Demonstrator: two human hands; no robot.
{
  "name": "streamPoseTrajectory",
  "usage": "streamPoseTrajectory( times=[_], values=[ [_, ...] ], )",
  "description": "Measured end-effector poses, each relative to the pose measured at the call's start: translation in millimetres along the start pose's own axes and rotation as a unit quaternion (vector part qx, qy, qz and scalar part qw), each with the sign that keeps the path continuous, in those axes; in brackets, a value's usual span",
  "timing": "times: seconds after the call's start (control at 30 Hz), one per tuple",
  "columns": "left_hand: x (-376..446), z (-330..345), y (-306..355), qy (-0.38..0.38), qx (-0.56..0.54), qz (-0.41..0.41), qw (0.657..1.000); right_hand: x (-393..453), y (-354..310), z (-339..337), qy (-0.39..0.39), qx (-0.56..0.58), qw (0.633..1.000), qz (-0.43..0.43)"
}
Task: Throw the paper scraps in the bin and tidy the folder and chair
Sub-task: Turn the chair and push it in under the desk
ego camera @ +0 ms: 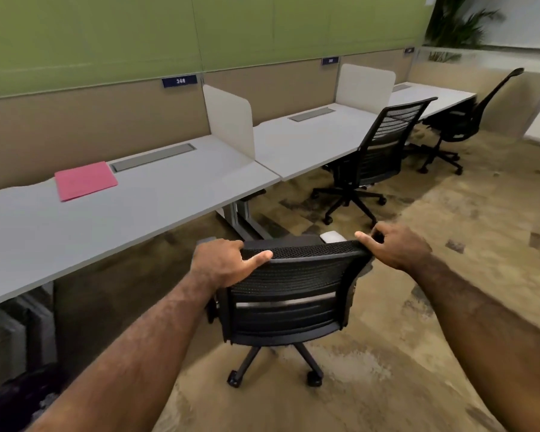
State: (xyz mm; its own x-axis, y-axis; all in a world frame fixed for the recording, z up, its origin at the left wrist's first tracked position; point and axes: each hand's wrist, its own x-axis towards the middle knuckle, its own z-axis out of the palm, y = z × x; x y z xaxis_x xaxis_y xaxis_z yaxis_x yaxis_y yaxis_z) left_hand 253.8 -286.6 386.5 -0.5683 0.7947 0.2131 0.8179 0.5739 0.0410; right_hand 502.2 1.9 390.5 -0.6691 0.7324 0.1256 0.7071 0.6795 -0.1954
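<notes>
Both hands, left hand [222, 263] and right hand [393, 247], clamp the black mesh swivel chair [289, 294] backrest's top corners; the grey bench [156, 194] lies ahead-left.

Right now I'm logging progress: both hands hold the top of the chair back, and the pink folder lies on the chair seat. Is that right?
One thing is wrong. The pink folder lies on the desk, not the seat. As the head view shows, both the left hand and right hand do hold the top of the chair back.
</notes>
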Motion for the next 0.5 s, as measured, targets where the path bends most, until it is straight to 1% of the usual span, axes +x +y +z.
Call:
streamPoseTrajectory(
  times=[0.1,0.17,0.3,0.5],
  values=[
    [0,-2,-20,-0.035,-0.005,0.012,0.999,-2,-15,3,-0.001,-0.025,0.999,-0.03],
    [-3,-1,-32,-0.044,-0.004,0.006,0.999,-3,-28,5,-0.009,-0.043,0.998,-0.042],
    [-15,1,-48,-0.028,-0.018,-0.006,0.999,-9,-49,9,-0.022,-0.077,0.996,-0.038],
    [-39,2,-62,-0.015,-0.022,-0.038,0.999,-44,-70,15,-0.005,-0.098,0.995,-0.03]
  ],
)
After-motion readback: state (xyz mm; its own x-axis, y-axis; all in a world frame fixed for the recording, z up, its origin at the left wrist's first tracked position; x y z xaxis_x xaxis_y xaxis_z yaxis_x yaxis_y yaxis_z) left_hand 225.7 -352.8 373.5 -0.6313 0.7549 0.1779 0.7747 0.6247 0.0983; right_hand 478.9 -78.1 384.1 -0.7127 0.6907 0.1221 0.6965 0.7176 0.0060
